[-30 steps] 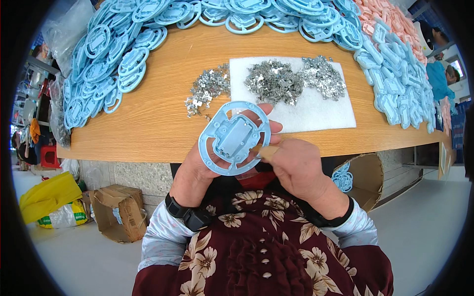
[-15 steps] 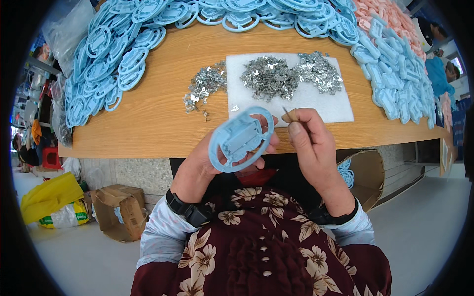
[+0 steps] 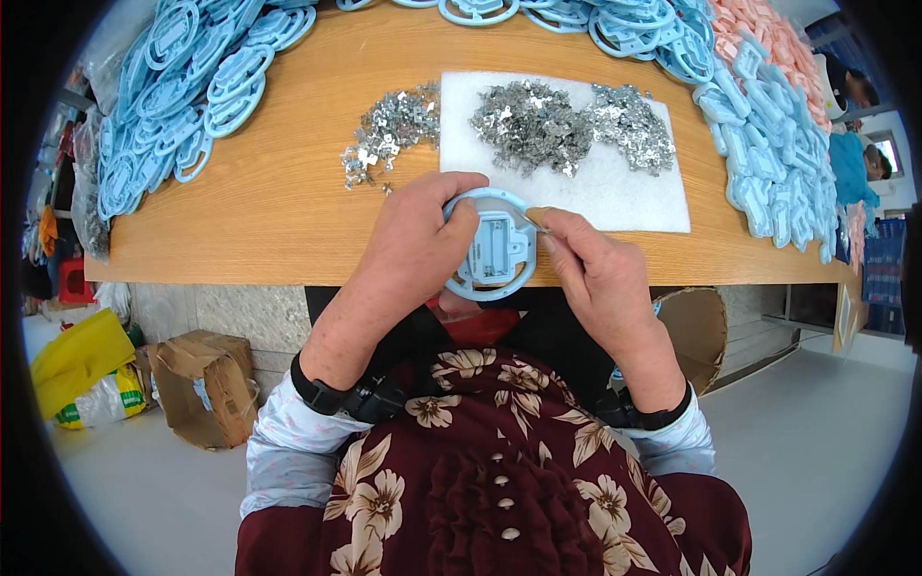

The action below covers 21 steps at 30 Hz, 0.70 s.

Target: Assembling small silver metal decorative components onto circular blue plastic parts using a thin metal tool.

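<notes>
My left hand (image 3: pixel 415 235) grips a light-blue oval plastic frame (image 3: pixel 497 278) by its left side, thumb over the rim. A rectangular recess sits in the middle of the frame, which now faces up near the table's front edge. My right hand (image 3: pixel 600 274) is closed in a pinch at the frame's upper right rim. A thin pointed metal tool is between its fingers, mostly hidden now; a tan covering shows on the index fingertip. Beyond the hands, small silvery metal clips (image 3: pixel 533 125) lie heaped on a white foam sheet (image 3: pixel 615 206).
More metal clips (image 3: pixel 389 130) lie loose on the wooden table (image 3: pixel 279 192). Blue oval frames (image 3: pixel 168 115) are piled at left and along the back. Blue plastic pieces (image 3: pixel 773 154) and pink ones (image 3: pixel 764 38) heap up at right. Cardboard boxes (image 3: pixel 206 384) stand below the table.
The frame has turned from tilted to face up, and my left hand has shifted its grip to the left rim. My right hand has brought the tool against the frame's right rim.
</notes>
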### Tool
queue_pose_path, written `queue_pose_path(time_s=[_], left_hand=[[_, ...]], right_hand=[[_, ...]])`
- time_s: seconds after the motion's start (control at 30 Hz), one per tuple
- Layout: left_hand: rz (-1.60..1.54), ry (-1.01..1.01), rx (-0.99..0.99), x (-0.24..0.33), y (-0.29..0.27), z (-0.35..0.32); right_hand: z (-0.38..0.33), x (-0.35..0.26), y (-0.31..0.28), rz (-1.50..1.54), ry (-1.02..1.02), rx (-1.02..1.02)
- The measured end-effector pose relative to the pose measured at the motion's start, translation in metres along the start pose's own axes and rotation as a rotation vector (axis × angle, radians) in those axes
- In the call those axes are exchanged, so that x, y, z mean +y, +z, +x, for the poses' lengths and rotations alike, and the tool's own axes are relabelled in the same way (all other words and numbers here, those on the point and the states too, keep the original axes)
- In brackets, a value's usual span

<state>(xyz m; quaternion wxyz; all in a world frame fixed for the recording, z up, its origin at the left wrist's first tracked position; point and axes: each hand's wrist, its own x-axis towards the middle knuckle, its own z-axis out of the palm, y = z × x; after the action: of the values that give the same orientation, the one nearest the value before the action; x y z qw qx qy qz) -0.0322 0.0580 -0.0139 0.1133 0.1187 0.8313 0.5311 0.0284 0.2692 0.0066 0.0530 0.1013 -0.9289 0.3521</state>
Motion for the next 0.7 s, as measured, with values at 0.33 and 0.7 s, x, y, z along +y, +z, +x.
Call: queue_pose_path(time_s=[0.33, 0.7], left_hand=[[0.026, 0.022, -0.068, -0.002, -0.007, 0.003], [0.118, 0.071, -0.068, 0.001, -0.009, 0.002]], right_hand=[[0.002, -0.004, 0.002, -0.265, -0.155, -0.024], [0.002, -0.011, 0.000, -0.365, -0.165, -0.028]])
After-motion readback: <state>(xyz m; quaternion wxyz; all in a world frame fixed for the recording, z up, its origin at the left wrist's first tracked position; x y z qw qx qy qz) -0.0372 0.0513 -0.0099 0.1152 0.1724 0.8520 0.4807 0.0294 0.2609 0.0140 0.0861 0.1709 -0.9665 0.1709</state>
